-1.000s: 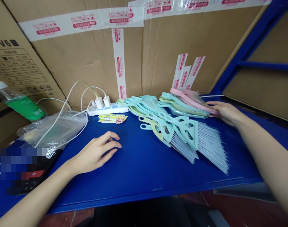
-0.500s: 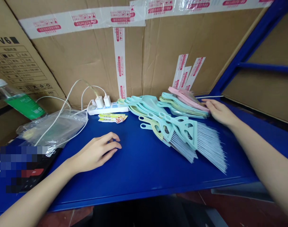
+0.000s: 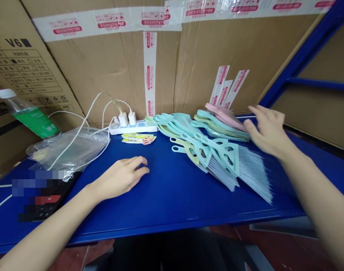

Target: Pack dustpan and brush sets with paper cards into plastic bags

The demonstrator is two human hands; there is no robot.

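Observation:
My left hand (image 3: 125, 176) hovers over or rests on the blue table, fingers loosely bent and apart, holding nothing. My right hand (image 3: 266, 131) is open beside the right end of a pile of wrapped dustpans, its fingers spread; whether the thumb touches the pile I cannot tell. On top of that pile is a pink dustpan (image 3: 226, 117), with mint and yellow-green ones under it. Left of it, mint dustpans (image 3: 181, 122) lie stacked. In front are several small hand brushes (image 3: 231, 154) with pale bristles, mint and yellow-green handles overlapping.
A white power strip (image 3: 143, 127) with two chargers stands against the cardboard, small yellow packets (image 3: 138, 138) before it. At left are a green-labelled bottle (image 3: 36, 122), a clear plastic bag (image 3: 67, 146), white cables and a partly blurred black object (image 3: 53, 203). A blue frame (image 3: 301, 49) rises at right.
My right hand has lifted from the right end of the dustpan pile and spread its fingers. My left hand stays nearly where it was. The view has shifted slightly.

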